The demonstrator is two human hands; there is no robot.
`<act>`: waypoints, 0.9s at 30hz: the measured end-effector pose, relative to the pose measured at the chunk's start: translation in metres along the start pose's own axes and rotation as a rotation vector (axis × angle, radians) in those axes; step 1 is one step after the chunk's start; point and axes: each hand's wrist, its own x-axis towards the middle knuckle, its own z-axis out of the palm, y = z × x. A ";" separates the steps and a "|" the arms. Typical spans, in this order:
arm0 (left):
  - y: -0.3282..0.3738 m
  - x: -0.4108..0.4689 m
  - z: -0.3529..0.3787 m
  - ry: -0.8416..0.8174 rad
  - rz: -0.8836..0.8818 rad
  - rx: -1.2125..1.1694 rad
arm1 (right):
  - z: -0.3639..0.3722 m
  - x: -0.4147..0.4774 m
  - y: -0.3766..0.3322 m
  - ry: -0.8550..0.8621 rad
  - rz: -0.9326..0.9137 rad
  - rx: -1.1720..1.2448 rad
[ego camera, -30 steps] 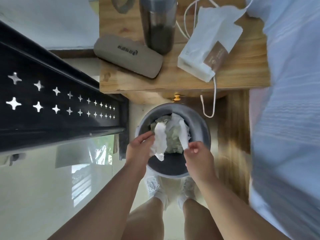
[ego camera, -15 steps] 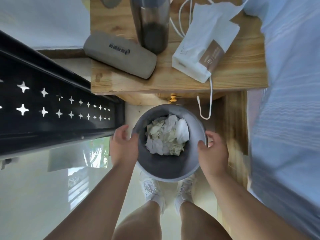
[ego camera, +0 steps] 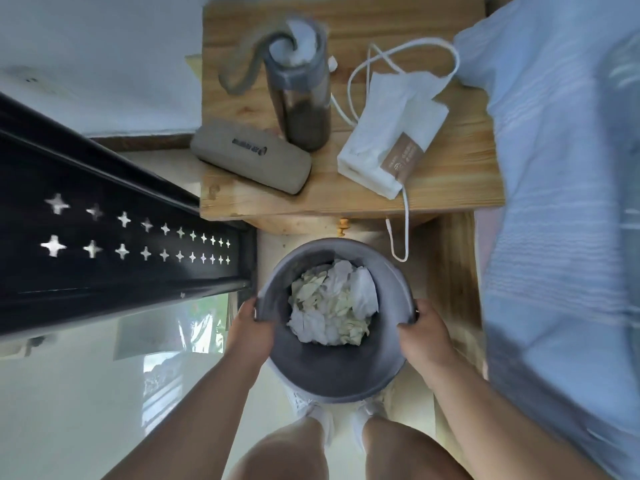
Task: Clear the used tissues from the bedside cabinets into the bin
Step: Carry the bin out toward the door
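A round grey bin (ego camera: 332, 370) is right below me, above my feet. Crumpled white and cream used tissues (ego camera: 332, 303) fill its bottom. My left hand (ego camera: 251, 332) grips the bin's left rim and my right hand (ego camera: 424, 332) grips its right rim. The wooden bedside cabinet (ego camera: 460, 174) stands just beyond the bin. No loose tissue shows on its top.
On the cabinet lie a grey glasses case (ego camera: 251, 155), a dark water bottle (ego camera: 299, 88) with a strap, a white tissue pack (ego camera: 393, 138) and a white cable (ego camera: 401, 233) hanging over the front edge. A black perforated panel (ego camera: 104, 233) is at left, a blue bed (ego camera: 568, 202) at right.
Both hands let the tissues drop into the bin, then moved out to its rim and took hold of it. The view has tipped up, showing more of the cabinet top.
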 end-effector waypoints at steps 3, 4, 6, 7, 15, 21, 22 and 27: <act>0.012 -0.057 -0.026 0.013 0.020 -0.011 | -0.028 -0.048 -0.008 -0.028 -0.039 -0.014; 0.018 -0.078 -0.036 0.012 0.032 -0.007 | -0.040 -0.067 -0.012 -0.031 -0.052 -0.020; 0.031 -0.123 -0.058 0.002 0.048 -0.007 | -0.066 -0.108 -0.024 -0.038 -0.070 -0.020; 0.037 -0.146 -0.070 -0.005 0.047 -0.010 | -0.080 -0.128 -0.032 -0.039 -0.079 -0.017; 0.096 -0.346 -0.172 -0.060 0.168 0.024 | -0.205 -0.301 -0.106 -0.148 -0.254 -0.055; 0.128 -0.447 -0.240 -0.122 0.329 -0.052 | -0.276 -0.419 -0.144 -0.079 -0.417 0.050; 0.132 -0.460 -0.248 -0.135 0.356 -0.075 | -0.284 -0.436 -0.146 -0.056 -0.432 0.084; 0.147 -0.501 -0.281 -0.216 0.522 -0.107 | -0.296 -0.508 -0.139 0.048 -0.478 0.246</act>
